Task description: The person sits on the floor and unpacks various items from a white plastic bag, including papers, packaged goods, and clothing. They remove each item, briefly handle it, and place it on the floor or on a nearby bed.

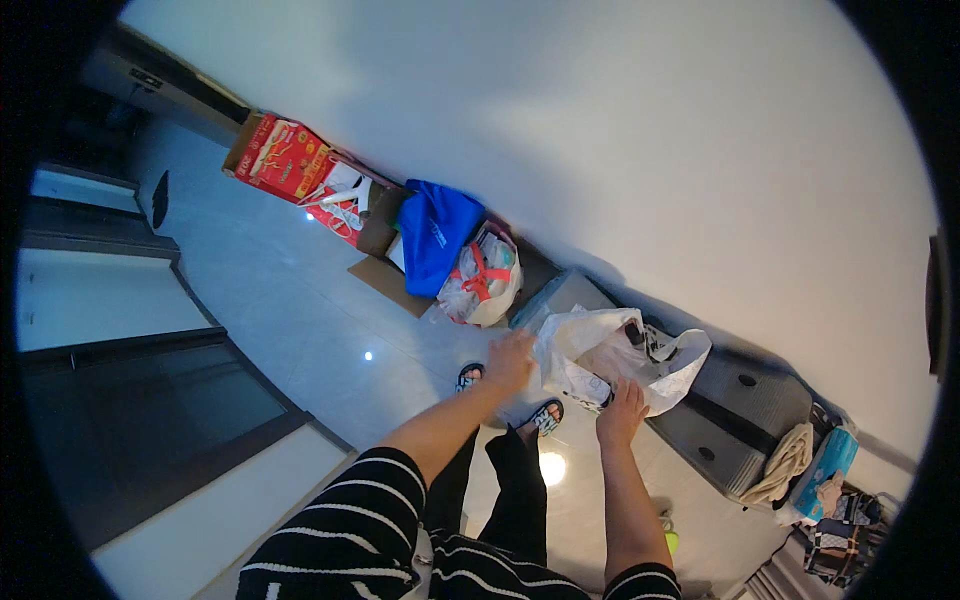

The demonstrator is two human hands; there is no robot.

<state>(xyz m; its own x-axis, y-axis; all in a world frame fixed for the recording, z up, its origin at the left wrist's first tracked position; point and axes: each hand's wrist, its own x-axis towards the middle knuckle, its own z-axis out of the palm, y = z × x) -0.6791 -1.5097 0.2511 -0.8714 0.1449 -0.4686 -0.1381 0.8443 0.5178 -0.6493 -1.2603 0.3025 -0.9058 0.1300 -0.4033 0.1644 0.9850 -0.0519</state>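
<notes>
A white plastic bag (pixel 569 362) stands open-mouthed by the wall, on or against a grey suitcase. Dark and pale items show inside it, too unclear to name. My right hand (pixel 624 408) has its fingers closed over the bag's near rim. Just left of the bag is my left hand (pixel 512 362), smeared by motion, so how its fingers lie is not clear. Whether it touches the bag I cannot tell.
Along the wall stand a red carton (pixel 285 158), a blue bag (pixel 432 240) and a bag with red ties (pixel 487 275). Right of the white bag lies a ribbed grey suitcase (pixel 770 400), with beige cloth (pixel 790 465) and a blue package (pixel 828 465) past it.
</notes>
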